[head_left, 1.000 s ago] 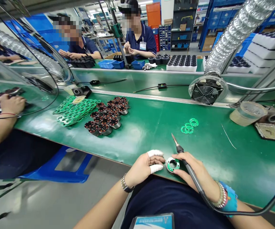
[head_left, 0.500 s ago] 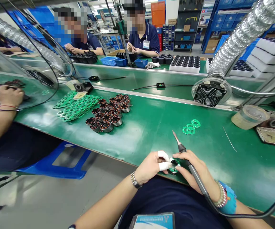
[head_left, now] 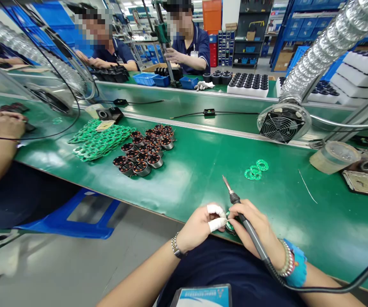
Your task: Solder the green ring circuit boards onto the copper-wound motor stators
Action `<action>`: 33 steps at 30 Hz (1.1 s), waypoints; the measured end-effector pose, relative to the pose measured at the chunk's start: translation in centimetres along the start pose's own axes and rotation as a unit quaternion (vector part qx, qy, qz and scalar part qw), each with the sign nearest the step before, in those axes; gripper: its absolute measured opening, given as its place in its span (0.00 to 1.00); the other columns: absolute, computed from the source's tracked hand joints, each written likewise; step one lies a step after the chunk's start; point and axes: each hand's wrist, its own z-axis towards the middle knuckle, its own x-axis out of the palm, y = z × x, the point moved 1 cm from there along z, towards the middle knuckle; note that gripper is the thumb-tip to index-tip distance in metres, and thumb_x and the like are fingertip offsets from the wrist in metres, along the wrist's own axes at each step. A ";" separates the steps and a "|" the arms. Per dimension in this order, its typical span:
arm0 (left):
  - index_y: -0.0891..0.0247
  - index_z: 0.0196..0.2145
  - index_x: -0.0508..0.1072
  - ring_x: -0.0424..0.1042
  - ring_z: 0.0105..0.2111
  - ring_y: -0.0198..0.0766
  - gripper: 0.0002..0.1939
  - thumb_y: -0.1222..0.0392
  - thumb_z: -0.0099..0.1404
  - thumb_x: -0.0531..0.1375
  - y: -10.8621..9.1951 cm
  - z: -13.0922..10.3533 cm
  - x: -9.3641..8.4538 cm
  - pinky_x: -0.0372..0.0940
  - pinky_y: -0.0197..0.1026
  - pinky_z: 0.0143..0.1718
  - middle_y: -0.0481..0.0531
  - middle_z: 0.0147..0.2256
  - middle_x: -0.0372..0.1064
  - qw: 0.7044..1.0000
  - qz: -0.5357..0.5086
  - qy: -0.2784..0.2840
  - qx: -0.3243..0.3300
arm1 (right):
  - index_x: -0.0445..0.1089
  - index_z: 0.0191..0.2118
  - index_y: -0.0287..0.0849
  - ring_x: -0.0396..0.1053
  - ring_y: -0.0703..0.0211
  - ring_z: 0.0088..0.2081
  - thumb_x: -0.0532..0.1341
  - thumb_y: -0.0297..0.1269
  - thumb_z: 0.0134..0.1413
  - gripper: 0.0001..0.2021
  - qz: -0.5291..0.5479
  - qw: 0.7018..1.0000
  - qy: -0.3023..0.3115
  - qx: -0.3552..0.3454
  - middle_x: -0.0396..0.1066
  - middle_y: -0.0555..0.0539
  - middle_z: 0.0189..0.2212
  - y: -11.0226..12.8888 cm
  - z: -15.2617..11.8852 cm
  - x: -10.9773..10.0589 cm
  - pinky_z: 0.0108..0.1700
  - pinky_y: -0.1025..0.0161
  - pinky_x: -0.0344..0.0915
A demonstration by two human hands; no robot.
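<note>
The green-topped part (head_left: 230,226) looks stiff, best held by its rim; left hand (head_left: 199,224) pinched, on what I cannot tell, right hand (head_left: 265,228) gripping the soldering iron (head_left: 252,233).

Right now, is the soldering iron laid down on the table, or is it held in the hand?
Held: the soldering iron lies across the right hand, its tip pointing forward, beyond the fingertips.

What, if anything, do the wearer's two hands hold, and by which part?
The right hand holds the soldering iron by its handle. The left hand has its thumb and finger at the green ring; whether they pinch anything cannot be told.
</note>
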 end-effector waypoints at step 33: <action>0.65 0.29 0.70 0.67 0.29 0.34 0.06 0.71 0.57 0.54 -1.5 -0.5 -0.4 0.64 0.35 0.32 0.52 0.30 0.68 0.842 0.502 0.051 0.190 | 0.65 0.48 0.40 0.66 0.61 0.30 0.58 0.23 0.53 0.16 -0.025 0.997 -0.023 -0.062 0.69 0.46 0.30 0.4 -2.6 -3.6 0.31 0.64 0.65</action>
